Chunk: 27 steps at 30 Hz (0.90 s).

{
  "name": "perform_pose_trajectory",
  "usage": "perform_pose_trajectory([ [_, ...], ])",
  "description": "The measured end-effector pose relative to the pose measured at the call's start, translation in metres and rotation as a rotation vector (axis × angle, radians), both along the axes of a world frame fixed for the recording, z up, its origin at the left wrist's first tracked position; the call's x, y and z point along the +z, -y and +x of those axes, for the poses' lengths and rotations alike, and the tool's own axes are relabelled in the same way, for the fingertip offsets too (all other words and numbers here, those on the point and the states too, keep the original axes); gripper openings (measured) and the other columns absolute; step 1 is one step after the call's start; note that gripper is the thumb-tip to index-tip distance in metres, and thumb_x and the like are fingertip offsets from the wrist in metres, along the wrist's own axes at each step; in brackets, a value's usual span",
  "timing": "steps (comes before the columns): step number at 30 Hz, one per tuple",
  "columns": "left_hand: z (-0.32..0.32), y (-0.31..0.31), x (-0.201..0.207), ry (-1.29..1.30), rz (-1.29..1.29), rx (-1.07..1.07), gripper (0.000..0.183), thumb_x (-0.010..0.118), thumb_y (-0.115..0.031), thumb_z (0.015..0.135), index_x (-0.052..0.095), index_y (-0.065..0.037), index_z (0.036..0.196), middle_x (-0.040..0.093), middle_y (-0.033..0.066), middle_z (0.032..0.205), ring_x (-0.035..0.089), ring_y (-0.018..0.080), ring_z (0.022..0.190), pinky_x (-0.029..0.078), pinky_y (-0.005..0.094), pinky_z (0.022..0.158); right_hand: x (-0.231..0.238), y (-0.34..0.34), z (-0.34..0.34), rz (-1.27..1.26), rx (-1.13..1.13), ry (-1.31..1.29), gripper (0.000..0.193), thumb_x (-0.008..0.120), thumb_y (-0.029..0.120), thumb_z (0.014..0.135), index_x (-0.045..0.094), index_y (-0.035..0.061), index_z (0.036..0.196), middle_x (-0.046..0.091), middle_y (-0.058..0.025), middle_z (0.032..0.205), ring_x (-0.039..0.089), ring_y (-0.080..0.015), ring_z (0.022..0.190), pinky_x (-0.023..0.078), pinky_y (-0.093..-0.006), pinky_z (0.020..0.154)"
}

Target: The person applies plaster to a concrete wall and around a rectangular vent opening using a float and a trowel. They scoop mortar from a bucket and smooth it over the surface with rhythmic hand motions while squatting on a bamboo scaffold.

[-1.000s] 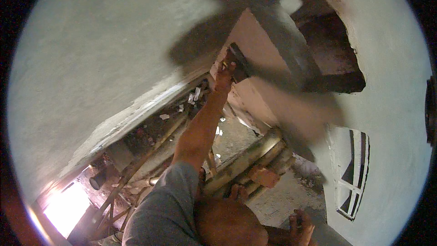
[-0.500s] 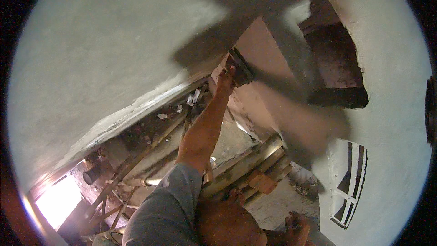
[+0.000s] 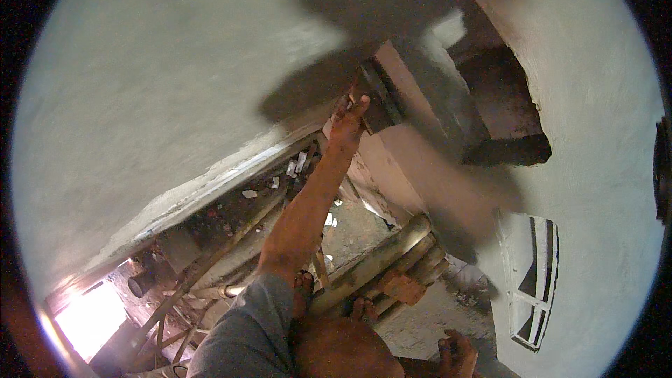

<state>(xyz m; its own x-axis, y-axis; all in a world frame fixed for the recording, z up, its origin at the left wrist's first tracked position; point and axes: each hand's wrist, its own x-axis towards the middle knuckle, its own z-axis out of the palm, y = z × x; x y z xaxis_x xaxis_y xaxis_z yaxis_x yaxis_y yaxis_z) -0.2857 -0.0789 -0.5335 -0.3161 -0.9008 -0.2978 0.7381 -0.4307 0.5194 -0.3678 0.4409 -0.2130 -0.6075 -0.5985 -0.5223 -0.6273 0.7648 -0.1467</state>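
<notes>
My left hand [image 3: 348, 120] is stretched out at arm's length and grips a dark, flat plastering float [image 3: 376, 94]. The float's face lies against a pale wall surface [image 3: 420, 161], right beside the corner where a big grey plastered wall [image 3: 175, 98] meets it. A grey sleeve covers my upper left arm. My right hand [image 3: 456, 353] shows only at the bottom edge, low on the right, with its fingers curled. What it holds, if anything, is hidden. My bare feet [image 3: 302, 287] stand on bamboo poles [image 3: 381, 259].
The bamboo poles form a scaffold, with rubble and scraps on the ground [image 3: 280, 182] far below. A barred window [image 3: 532, 280] sits in the right wall. Above it is a dark recess [image 3: 504, 112]. A bright opening [image 3: 87, 318] glows at the lower left.
The float and my left hand have hardly shifted on the wall. The view has drifted slightly, and my right hand has sunk a little toward the bottom edge.
</notes>
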Motion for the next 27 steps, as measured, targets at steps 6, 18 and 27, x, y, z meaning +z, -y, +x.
perform_pose_trajectory([
  [6,-0.004,-0.02,0.073,0.294,-0.27,0.097,0.055,0.081,-0.02,0.092,0.057,-0.007,0.14,0.066,0.0045,0.12,0.062,0.0203,0.11,0.05,0.0336,0.095,0.002,0.019,0.005,-0.063,-0.029,0.039,0.035,0.069,0.029,0.096,0.071,0.0142,0.127,0.072,-0.0172,0.114,0.069,-0.0322,0.105,0.054,-0.0458,0.091],
  [18,0.028,-0.006,0.072,0.919,-0.715,0.259,0.051,0.079,-0.015,0.091,0.058,-0.006,0.137,0.072,0.0163,0.115,0.066,0.021,0.097,0.053,0.0364,0.088,0.016,0.025,0.014,-0.121,-0.105,0.041,0.033,0.069,0.026,0.095,0.072,0.0064,0.122,0.071,-0.0255,0.11,0.069,-0.0387,0.102,0.054,-0.0484,0.089],
  [27,0.028,-0.031,0.036,0.941,-1.038,0.171,0.05,0.082,-0.019,0.089,0.062,-0.006,0.133,0.073,0.0169,0.106,0.063,0.0213,0.081,0.054,0.0347,0.075,0.009,0.011,0.006,-0.215,-0.128,0.047,0.03,0.073,0.02,0.093,0.072,0.0054,0.12,0.073,-0.0209,0.113,0.069,-0.0359,0.103,0.054,-0.0466,0.091],
])
